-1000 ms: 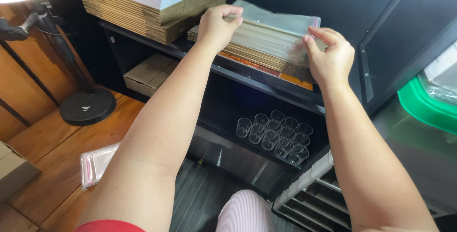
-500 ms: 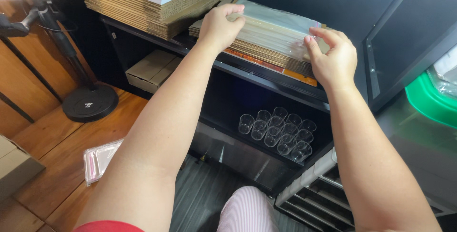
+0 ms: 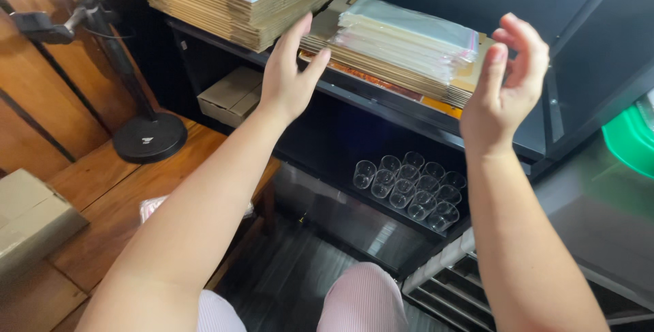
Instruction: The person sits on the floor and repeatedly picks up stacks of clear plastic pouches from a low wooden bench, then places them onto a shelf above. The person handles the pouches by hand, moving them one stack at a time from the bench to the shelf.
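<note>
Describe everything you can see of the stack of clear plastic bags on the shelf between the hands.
The stack of clear plastic bags is a flat pile of glossy, see-through sleeves, pale and slightly bluish, with a thin reddish strip along its right end. It lies level on thin tan cardboard sheets on the black shelf, its edges fairly even. The left hand and right hand flank it, open, neither touching it.
</note>
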